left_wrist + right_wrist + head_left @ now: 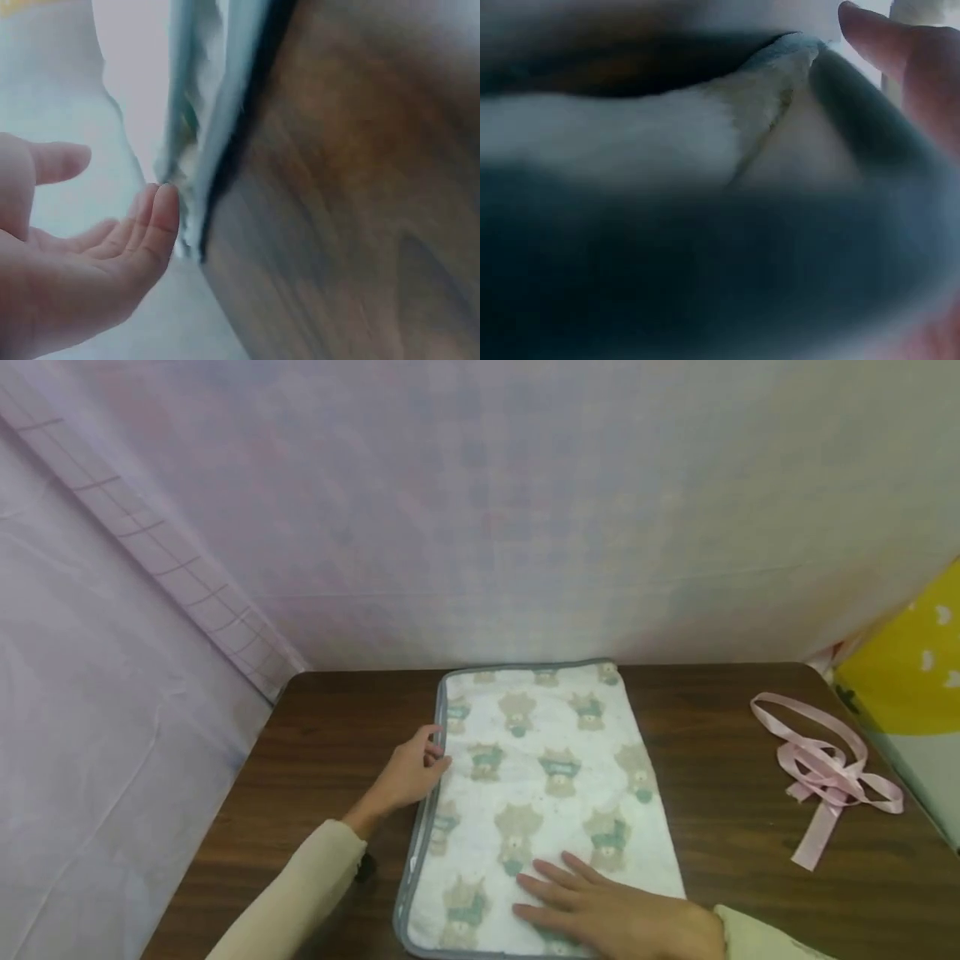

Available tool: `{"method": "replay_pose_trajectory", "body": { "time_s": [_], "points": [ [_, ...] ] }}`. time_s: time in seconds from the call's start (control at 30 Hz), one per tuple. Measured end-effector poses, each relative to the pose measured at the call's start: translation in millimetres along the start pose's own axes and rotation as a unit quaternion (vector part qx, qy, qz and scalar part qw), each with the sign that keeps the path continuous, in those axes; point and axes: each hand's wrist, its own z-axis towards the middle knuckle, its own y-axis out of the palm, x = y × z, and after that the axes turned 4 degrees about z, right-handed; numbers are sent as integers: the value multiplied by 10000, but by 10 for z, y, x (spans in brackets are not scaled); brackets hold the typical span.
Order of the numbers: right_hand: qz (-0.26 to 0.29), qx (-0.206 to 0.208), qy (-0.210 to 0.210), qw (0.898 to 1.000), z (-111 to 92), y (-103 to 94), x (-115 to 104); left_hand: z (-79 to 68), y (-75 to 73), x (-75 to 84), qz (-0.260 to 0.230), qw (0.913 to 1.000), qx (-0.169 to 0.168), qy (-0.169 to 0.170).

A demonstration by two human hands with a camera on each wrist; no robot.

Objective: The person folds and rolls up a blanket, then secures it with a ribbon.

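A white blanket [558,768] with a print of beige bears in green and grey edging lies folded on the brown table. At its left edge is my left hand [411,768], fingers slightly bent and thumb held apart from them. The left wrist view shows the fingertips of that hand [105,247] right at the blanket's layered edge [202,112]. My right hand [607,910] rests palm down on the near right part of the blanket, its fingers spread. The right wrist view is blurred and shows part of that hand [930,75] beside the cloth.
A loose pink ribbon [821,768] lies in loops on the right side of the wood-grain table [315,760]. Pale checked fabric [525,527] hangs behind the table, with white fabric [82,693] at the left. Something yellow [907,660] with white shapes stands at the far right.
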Motion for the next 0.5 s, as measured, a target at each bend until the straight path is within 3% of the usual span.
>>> {"method": "replay_pose_trajectory", "body": {
  "time_s": [0.2,0.37,0.5],
  "points": [
    [-398,-220,-293,9985,257,125,-4,194,53,-84,-168,9960,-46,-881],
    [-1160,-268,-392,9921,329,259,-6,266,98,-119,-638,9912,164,-1152],
    [-1714,-65,-730,9825,316,318,2,299,94,-127,-865,9882,433,-1190]
  ]
}}
